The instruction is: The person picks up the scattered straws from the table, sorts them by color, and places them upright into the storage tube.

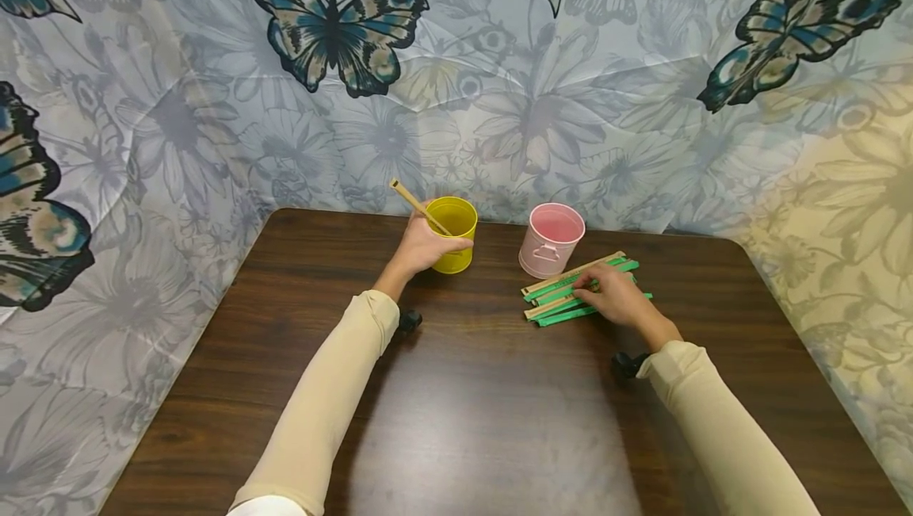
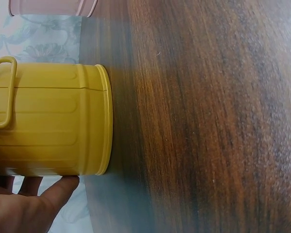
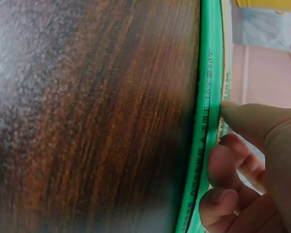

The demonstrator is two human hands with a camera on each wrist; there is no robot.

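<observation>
My left hand (image 1: 422,245) grips the yellow bucket (image 2: 43,121), its thumb laid across the near side. A tan wrapped straw (image 1: 421,207) slants inside this bucket, its upper end sticking out to the left over the hand. To the right, my right hand (image 1: 612,292) reaches over a spread of green wrapped straws (image 1: 571,315) and tan ones (image 1: 574,272). In the right wrist view its thumb presses a tan straw (image 3: 225,87) behind a green straw (image 3: 203,126), with curled fingers against the strips; I cannot tell which straw the fingers pinch.
A pink bucket (image 1: 548,250) with a small handle stands just behind the straws, right of the yellow one. The dark wooden table (image 1: 492,389) ends close behind both buckets, where a butterfly-print cloth (image 1: 471,120) hangs.
</observation>
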